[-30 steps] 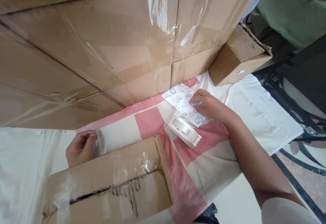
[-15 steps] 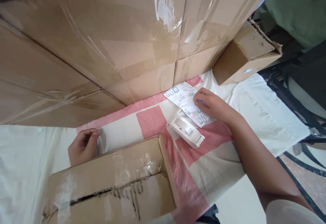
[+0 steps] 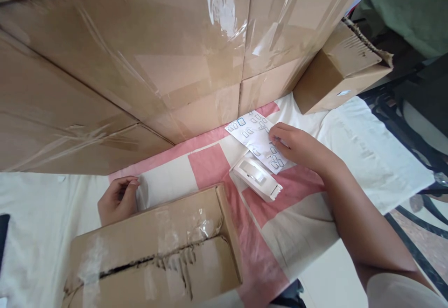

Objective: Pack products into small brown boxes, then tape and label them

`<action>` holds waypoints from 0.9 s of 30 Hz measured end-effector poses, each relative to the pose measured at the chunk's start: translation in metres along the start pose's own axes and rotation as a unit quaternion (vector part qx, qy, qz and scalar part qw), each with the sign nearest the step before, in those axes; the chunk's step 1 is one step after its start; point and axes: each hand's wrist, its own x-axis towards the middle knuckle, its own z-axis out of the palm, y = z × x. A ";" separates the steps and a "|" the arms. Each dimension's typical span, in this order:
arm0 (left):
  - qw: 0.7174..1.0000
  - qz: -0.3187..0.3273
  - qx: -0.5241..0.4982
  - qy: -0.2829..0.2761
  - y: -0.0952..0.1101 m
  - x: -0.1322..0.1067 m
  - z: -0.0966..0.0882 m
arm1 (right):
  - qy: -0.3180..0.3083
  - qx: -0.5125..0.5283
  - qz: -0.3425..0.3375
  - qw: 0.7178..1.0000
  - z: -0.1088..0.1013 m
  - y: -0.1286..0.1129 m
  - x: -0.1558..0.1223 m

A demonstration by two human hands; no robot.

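My right hand (image 3: 293, 145) rests on a white sticker sheet (image 3: 254, 136) printed with small blue outlines, its fingertips bent and pressed together on the paper. Just in front of the sheet lies a white tape dispenser (image 3: 256, 178) on a pink and white checked cloth (image 3: 280, 219). My left hand (image 3: 117, 199) is curled loosely beside the far left corner of a small taped cardboard box (image 3: 154, 247) that sits near me; nothing shows inside its fingers.
A wall of large cardboard boxes (image 3: 147, 56) wrapped in clear tape fills the back. A smaller open box (image 3: 341, 70) stands at the right rear. Dark metal chair frames (image 3: 416, 140) lie beyond the table's right edge, and green fabric (image 3: 409, 9) shows at the top right.
My right hand's fingers have slid slightly across the sticker sheet. My left hand has shifted a little right along the box corner. The camera view has drifted slightly.
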 end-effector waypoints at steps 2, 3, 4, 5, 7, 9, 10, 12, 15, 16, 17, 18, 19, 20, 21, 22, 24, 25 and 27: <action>1.000 -0.001 0.006 0.000 0.002 0.000 0.000 | 0.002 0.008 0.000 1.000 -0.002 -0.003 -0.002; 1.000 -0.002 0.007 -0.001 0.002 0.000 0.000 | 0.007 0.012 0.000 1.000 -0.003 -0.004 -0.003; 1.000 -0.004 0.008 -0.001 0.001 0.000 0.000 | 0.013 0.016 -0.002 1.000 -0.005 -0.006 -0.004; 1.000 -0.005 0.005 -0.001 0.001 0.000 0.000 | 0.019 0.018 -0.005 1.000 -0.006 -0.007 -0.005; 1.000 -0.004 -0.004 0.002 -0.001 0.001 0.001 | 0.033 0.019 -0.015 0.999 -0.008 -0.010 -0.007; 1.000 -0.004 -0.008 0.009 -0.002 0.001 0.001 | 0.047 0.021 -0.022 0.998 -0.010 -0.014 -0.008; 1.000 -0.005 -0.007 0.011 -0.002 0.001 0.001 | 0.055 0.021 -0.021 0.998 -0.011 -0.016 -0.009; 1.000 -0.008 -0.005 0.009 -0.001 0.002 0.001 | 0.074 0.028 -0.008 0.997 -0.011 -0.020 -0.011; 1.000 -0.008 -0.006 -0.001 0.002 0.003 0.000 | 0.101 0.071 -0.006 0.992 -0.008 -0.029 -0.016; 1.000 -0.006 -0.006 -0.001 0.004 0.003 0.000 | 0.106 0.105 -0.021 0.989 -0.006 -0.033 -0.019; 1.000 -0.004 -0.004 0.001 0.005 0.003 0.000 | 0.108 0.148 -0.045 0.982 -0.003 -0.038 -0.022; 1.000 -0.001 -0.002 0.004 0.006 0.003 0.000 | 0.107 0.194 -0.072 0.973 0.000 -0.045 -0.026; 1.000 0.003 0.000 0.007 0.008 0.003 0.000 | 0.100 0.239 -0.099 0.961 0.003 -0.053 -0.030; 1.000 0.006 0.001 0.010 0.008 0.003 0.000 | 0.089 0.277 -0.125 0.949 0.006 -0.061 -0.034; 1.000 0.008 0.001 0.011 0.009 0.003 0.000 | 0.075 0.305 -0.148 0.938 0.010 -0.069 -0.038; 1.000 0.010 0.000 0.010 0.010 0.003 0.000 | 0.060 0.325 -0.170 0.928 0.013 -0.078 -0.042; 1.000 0.014 -0.005 0.007 0.010 0.003 0.000 | 0.033 0.347 -0.204 0.915 0.021 -0.092 -0.047; 1.000 0.016 -0.007 0.007 0.010 0.003 0.000 | 0.023 0.356 -0.215 0.909 0.025 -0.097 -0.049; 1.000 0.015 -0.011 0.011 0.011 0.004 0.001 | 0.008 0.369 -0.224 0.902 0.034 -0.102 -0.051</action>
